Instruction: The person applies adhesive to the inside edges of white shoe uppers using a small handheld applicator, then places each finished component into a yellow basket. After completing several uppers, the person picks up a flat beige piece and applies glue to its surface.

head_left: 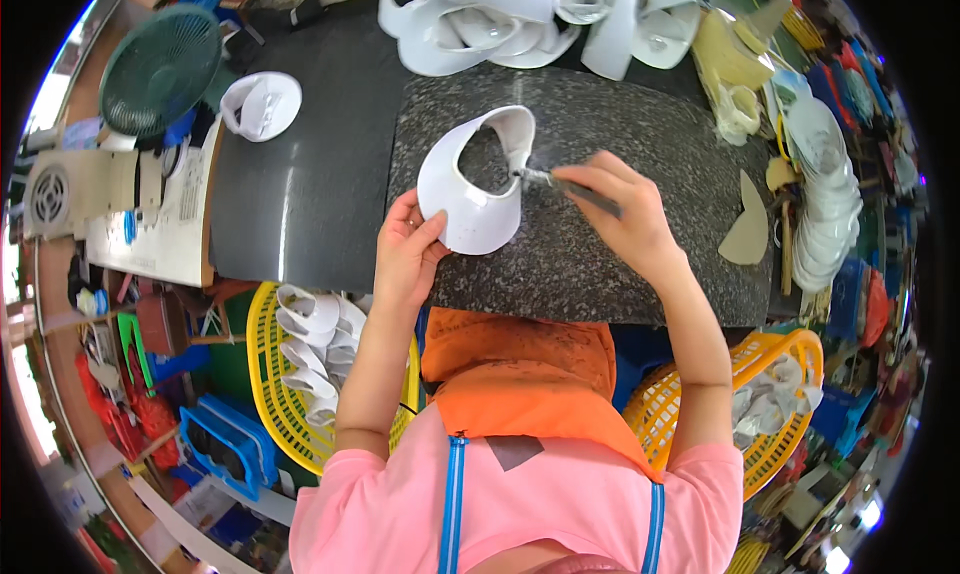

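My left hand [408,249] pinches the lower left edge of a white shoe upper [452,199], thumb on top and fingers underneath. The curved upper is held over the dark speckled worktop [600,254], its oval opening facing up. My right hand [625,214] is closed round the grey handle of a slim tool [592,196]. The tool's pale, metallic-looking end meets or nearly meets the upper's right edge by the opening; blur hides the exact contact and the kind of tool.
White uppers [470,29] are piled at the back. Another upper [262,106] lies at left. A stacked white row [825,189] and a beige cut piece [745,224] are at right. Yellow baskets [262,374] [805,374] flank me. A green fan [160,69] stands far left.
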A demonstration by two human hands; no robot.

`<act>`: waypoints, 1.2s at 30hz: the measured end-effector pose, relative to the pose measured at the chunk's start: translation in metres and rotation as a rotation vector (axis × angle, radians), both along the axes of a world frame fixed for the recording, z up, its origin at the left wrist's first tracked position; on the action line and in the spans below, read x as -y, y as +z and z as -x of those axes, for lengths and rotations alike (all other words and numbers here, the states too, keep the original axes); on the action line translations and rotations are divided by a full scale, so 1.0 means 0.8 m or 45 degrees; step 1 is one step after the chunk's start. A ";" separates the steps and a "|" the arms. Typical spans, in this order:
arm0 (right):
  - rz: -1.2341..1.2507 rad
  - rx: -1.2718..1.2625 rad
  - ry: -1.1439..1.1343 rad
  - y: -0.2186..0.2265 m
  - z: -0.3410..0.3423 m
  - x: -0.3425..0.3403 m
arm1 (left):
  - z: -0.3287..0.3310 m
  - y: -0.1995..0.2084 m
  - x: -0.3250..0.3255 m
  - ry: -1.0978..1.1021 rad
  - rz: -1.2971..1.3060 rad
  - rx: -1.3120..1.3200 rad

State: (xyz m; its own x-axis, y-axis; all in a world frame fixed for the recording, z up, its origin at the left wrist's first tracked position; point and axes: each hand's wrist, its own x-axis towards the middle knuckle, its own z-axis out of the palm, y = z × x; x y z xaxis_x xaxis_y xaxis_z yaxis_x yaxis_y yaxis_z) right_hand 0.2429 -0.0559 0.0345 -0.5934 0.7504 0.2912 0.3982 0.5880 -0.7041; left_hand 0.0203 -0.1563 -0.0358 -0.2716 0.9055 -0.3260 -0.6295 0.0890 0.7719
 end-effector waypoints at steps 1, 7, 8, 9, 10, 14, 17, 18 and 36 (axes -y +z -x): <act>-0.006 -0.002 0.100 -0.004 0.001 0.003 | 0.004 -0.001 0.003 0.013 0.045 0.034; 0.068 -0.146 -0.217 -0.018 0.015 0.025 | 0.091 0.029 0.103 0.399 -0.097 -0.103; 0.164 -0.215 -0.208 -0.020 0.014 0.027 | 0.120 0.043 0.142 0.467 -0.096 -0.163; 0.278 -0.307 -0.335 -0.023 0.012 0.028 | 0.146 0.058 0.182 0.547 -0.027 -0.309; 0.286 -0.309 -0.281 -0.026 0.010 0.030 | 0.166 0.069 0.223 0.664 0.035 -0.461; 0.274 -0.264 -0.243 -0.039 0.007 0.035 | 0.212 0.055 0.346 0.932 0.468 -0.840; 0.232 -0.246 -0.216 -0.041 0.008 0.041 | 0.225 0.001 0.398 0.820 1.086 -1.169; 0.220 -0.231 -0.255 -0.040 0.008 0.043 | 0.228 -0.022 0.408 0.786 1.198 -1.156; -0.046 -0.110 -0.511 -0.028 -0.012 0.083 | 0.242 -0.193 0.552 1.919 -0.030 -0.225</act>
State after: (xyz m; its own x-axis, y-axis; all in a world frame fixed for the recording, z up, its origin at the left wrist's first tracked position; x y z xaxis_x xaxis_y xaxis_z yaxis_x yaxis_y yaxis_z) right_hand 0.2521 -0.1222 0.0123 -0.2276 0.9058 0.3575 0.5415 0.4228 -0.7266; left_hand -0.1733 -0.5975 -0.1900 -0.9536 -0.2405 -0.1812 -0.0212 -0.5468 0.8370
